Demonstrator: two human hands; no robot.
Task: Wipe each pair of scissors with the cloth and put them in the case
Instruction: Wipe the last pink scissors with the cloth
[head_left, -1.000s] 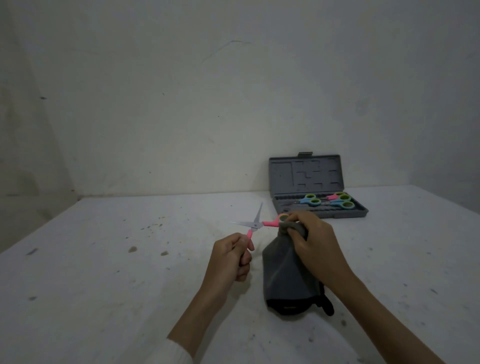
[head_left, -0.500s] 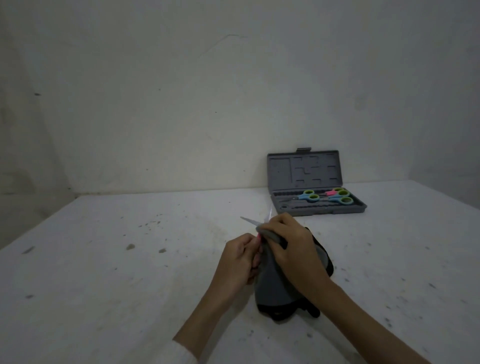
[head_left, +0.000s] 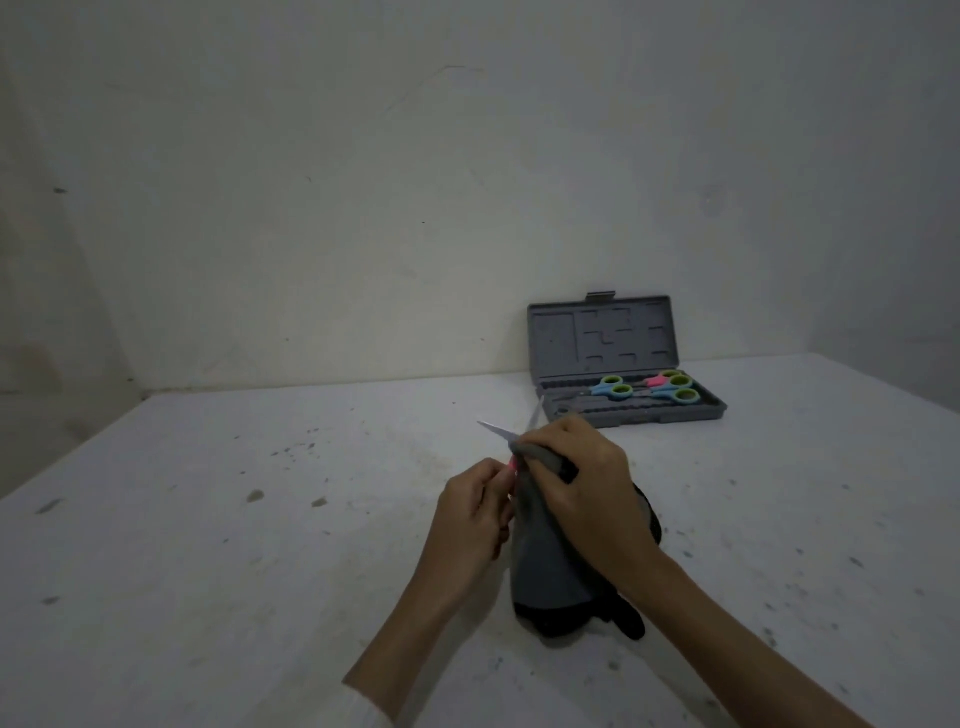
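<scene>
Pink scissors (head_left: 511, 435), blades splayed open, held over the desk (head_left: 208, 519) in front of the open case (head_left: 623, 364): left hand (head_left: 472, 525) pinches the pink handle, right hand (head_left: 582, 483) pinches the grey cloth (head_left: 540, 561) round the pivot. Risk: both bare tips stick out past the cloth, so a slip of the wiping hand along an edge could nick a finger. The handles and pivot are hidden by cloth and fingers; the scissors in the case (head_left: 644, 389) overlap, so their count is uncertain.

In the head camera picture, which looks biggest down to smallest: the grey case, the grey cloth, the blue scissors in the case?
1. Case, though the cloth looks close to it and lies nearer the camera, so unsure.
2. Cloth.
3. Blue scissors, clearly smallest.
</scene>
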